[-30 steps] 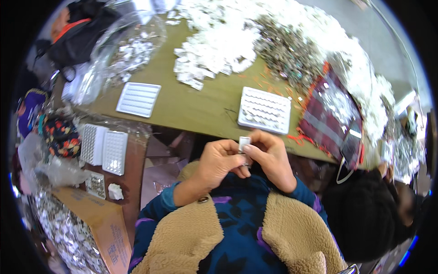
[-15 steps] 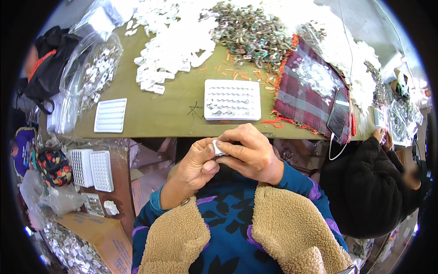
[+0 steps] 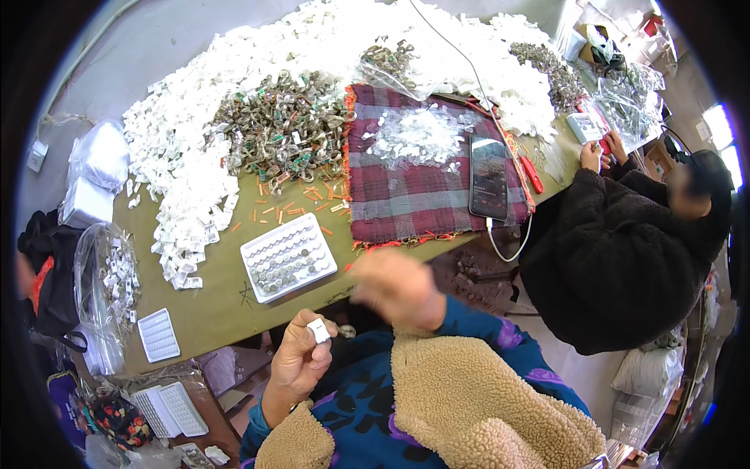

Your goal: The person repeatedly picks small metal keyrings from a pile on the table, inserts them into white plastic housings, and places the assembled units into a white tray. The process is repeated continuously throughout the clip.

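Note:
My left hand (image 3: 300, 358) pinches a small white square plastic piece (image 3: 319, 331) between thumb and fingers, in front of my chest. A little grey roundish part (image 3: 346, 331) shows just beside that piece; whether the two are joined I cannot tell. My right hand (image 3: 400, 288) is raised near the table edge, smeared by motion, so its fingers cannot be read. Closest to it on the table is a white tray (image 3: 311, 227) with rows of hollows, several of them filled with small round grey parts.
Heaped white pieces (image 3: 180, 141) and greyish metal-looking parts (image 3: 285, 129) cover the far side. Orange strips (image 3: 291, 208) lie scattered. A plaid cloth (image 3: 391, 203) bears clear flakes (image 3: 426, 133) and a cabled phone (image 3: 488, 180). A co-worker in black (image 3: 609, 250) sits at right.
My view has swung to the right. My right hand has come away from the white piece and moved up and right. My left hand still holds the piece.

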A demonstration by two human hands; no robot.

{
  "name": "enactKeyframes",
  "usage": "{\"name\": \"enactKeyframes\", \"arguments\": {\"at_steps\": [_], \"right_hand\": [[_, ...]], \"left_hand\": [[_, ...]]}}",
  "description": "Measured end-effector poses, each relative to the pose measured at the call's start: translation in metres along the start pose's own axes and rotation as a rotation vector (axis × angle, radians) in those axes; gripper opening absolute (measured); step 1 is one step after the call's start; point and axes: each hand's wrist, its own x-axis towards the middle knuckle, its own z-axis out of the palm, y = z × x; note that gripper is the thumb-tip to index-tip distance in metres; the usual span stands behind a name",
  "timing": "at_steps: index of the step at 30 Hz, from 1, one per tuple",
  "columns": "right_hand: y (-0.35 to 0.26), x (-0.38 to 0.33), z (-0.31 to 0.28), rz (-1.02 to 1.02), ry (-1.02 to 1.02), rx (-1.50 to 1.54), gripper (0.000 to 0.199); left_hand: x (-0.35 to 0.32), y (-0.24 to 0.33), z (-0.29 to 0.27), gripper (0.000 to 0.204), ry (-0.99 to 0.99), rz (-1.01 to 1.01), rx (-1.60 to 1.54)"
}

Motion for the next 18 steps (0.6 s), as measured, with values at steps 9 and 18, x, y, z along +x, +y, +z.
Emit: {"name": "enactKeyframes", "arguments": {"at_steps": [9, 18], "right_hand": [[0.093, 0.043, -0.036, 0.289, -0.104, -0.461, 0.011], [0.087, 0.012, -0.066, 0.27, -0.02, -0.411, 0.014]], "left_hand": [[0.023, -0.002, 0.003, 0.023, 0.029, 0.019, 0.095], [0.022, 0.004, -0.011, 0.026, 0.001, 0.0, 0.179]]}}
